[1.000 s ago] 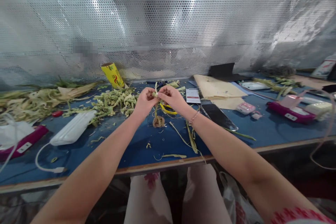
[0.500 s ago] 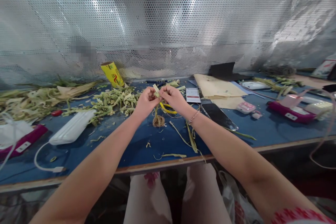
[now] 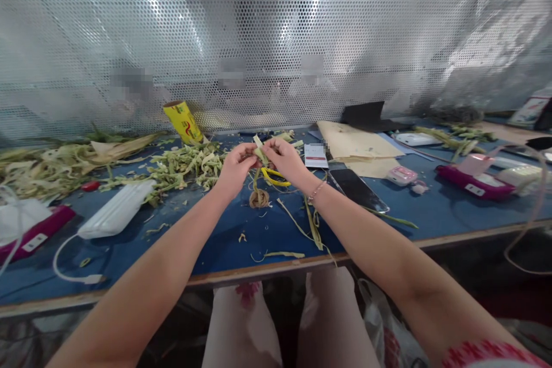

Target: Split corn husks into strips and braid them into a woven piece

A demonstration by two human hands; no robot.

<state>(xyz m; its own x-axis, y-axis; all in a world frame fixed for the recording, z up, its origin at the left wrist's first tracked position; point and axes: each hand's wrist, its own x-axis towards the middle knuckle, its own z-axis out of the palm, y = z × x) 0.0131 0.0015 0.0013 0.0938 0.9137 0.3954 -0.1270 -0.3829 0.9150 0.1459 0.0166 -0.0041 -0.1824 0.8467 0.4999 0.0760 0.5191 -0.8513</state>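
Note:
Both hands meet over the middle of the blue table [image 3: 233,259]. A pale green strip of dried husk or leaf [image 3: 261,153] is pinched between them, its tip pointing up. My left hand [image 3: 236,167] closes on it from the left, and my right hand [image 3: 282,160] grips it from the right with thumb and fingers. Just below hangs or lies a small brown coil of twine-like fibre [image 3: 259,199], with a green stalk rising from it toward the fingers. A yellow ring-shaped item [image 3: 276,178] lies under my right hand, partly covered.
Shredded husk [image 3: 190,162] is heaped left of my hands, beside a yellow tube [image 3: 183,122]. A white power bank [image 3: 116,210] with a cable lies nearer. On the right are a phone [image 3: 359,190], brown paper [image 3: 356,141] and a magenta box [image 3: 474,181]. Perforated metal [image 3: 267,29] stands behind.
My hands stay together on the strip, and the fingers of my left hand have shifted slightly. The strip leans a little differently. The whole view has moved slightly.

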